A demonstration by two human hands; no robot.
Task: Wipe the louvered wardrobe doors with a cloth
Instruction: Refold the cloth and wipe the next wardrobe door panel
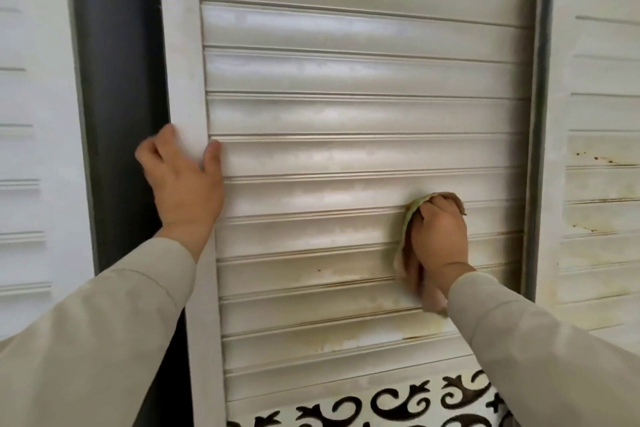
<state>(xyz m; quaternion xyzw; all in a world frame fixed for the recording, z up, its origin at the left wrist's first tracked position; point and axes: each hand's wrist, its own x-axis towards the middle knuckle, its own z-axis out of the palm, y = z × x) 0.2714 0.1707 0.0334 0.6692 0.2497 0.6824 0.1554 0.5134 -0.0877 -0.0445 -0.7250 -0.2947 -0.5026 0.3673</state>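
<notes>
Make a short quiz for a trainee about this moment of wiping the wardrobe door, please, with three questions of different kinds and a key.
1. True or false: the left hand holds the cloth.
2. Multiple choice: where does the left hand rest? A) on the patterned panel below the slats; B) on the left frame edge of the louvered door; C) on the neighbouring door to the right.
3. Short answer: where on the door do the yellow-brown stains show most, the upper slats or the lower slats?

Key
1. False: the right hand grips it against a slat.
2. B.
3. The lower slats.
</notes>
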